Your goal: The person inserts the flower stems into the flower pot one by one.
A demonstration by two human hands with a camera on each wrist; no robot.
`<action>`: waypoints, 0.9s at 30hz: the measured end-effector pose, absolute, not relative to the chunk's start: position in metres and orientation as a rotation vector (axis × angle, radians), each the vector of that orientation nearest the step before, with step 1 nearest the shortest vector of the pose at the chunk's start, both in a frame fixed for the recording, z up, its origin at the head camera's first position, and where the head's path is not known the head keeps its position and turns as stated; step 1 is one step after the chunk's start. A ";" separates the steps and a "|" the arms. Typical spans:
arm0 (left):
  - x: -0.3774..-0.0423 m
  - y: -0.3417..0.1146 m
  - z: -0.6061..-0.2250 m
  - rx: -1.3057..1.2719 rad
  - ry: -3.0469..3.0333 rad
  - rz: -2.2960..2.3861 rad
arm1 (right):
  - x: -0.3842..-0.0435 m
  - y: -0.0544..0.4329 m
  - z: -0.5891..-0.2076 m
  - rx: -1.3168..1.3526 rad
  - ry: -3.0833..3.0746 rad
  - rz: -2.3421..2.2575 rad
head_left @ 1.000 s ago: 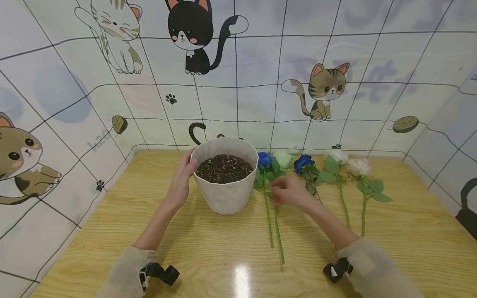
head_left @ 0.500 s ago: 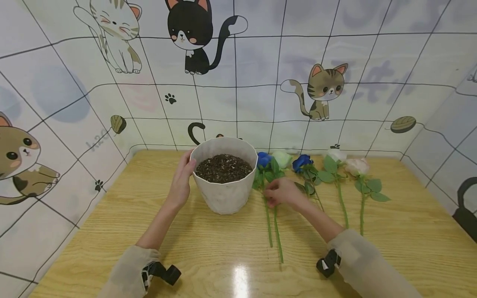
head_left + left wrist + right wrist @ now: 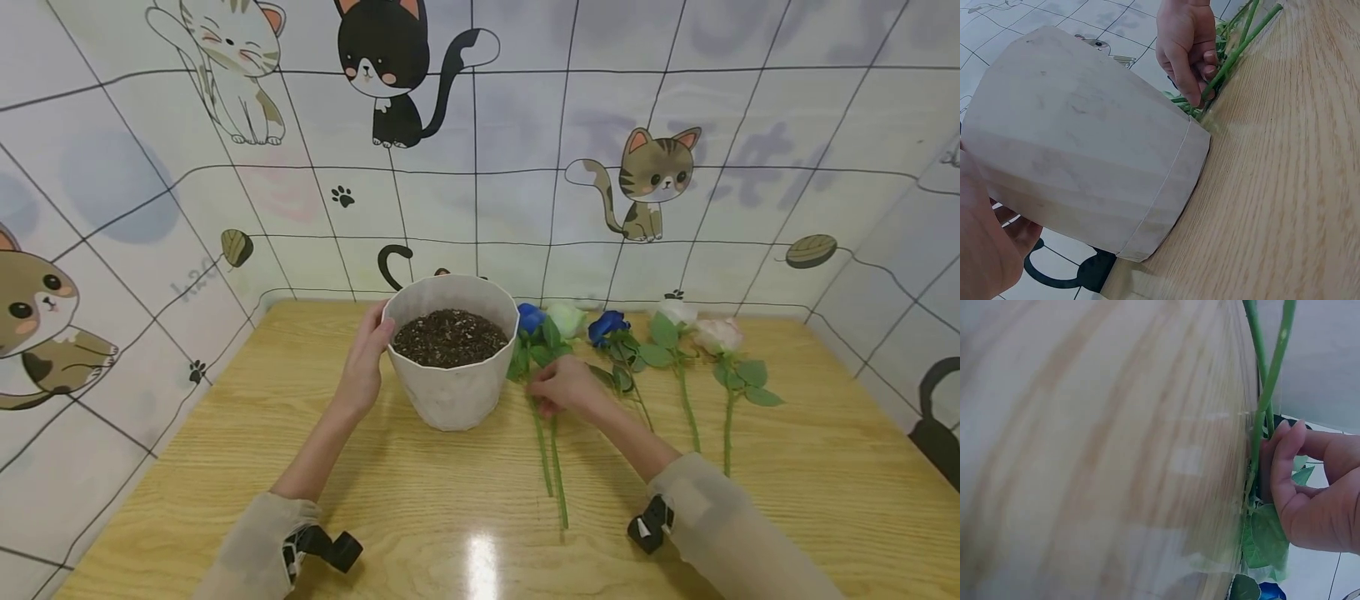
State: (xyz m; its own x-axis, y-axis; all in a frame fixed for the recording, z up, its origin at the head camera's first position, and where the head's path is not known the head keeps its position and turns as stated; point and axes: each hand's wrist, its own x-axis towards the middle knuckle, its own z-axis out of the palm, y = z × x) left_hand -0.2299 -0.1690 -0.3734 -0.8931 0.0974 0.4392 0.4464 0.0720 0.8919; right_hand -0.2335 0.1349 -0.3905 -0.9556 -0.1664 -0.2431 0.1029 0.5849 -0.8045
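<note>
A white flower pot [image 3: 450, 396] full of dark soil [image 3: 450, 337] stands upright on the wooden table. My left hand [image 3: 364, 362] holds its left side, thumb near the rim and fingers spread around the wall. To the pot's right lie a blue rose [image 3: 531, 319] and a greenish-white rose [image 3: 566, 320], their green stems side by side. My right hand [image 3: 568, 386] is low over these two, thumb and fingertips pinching the blue rose's stem just under its leaves. In the right wrist view the two stems cross right by the fingertips [image 3: 1297, 432].
Farther right lie another blue rose [image 3: 609, 328], a white rose [image 3: 677, 313] and a pale pink rose [image 3: 718, 335]. A cat-printed cloth [image 3: 517, 208] rises behind the wooden table [image 3: 420, 517]. A black object [image 3: 937, 433] shows at the right edge.
My right hand has moved slightly left and its fingers have come together on the stem. The two stems' lower ends have shifted a little. My left hand has stayed on the pot.
</note>
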 end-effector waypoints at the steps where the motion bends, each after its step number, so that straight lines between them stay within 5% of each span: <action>1: -0.230 -0.169 -0.373 -0.546 -2.090 -1.898 | -0.234 0.136 -0.391 -0.052 2.513 -1.324; 27: -0.230 -0.169 -0.375 -0.568 -2.094 -1.885 | -0.223 0.150 -0.377 -0.126 2.458 -1.712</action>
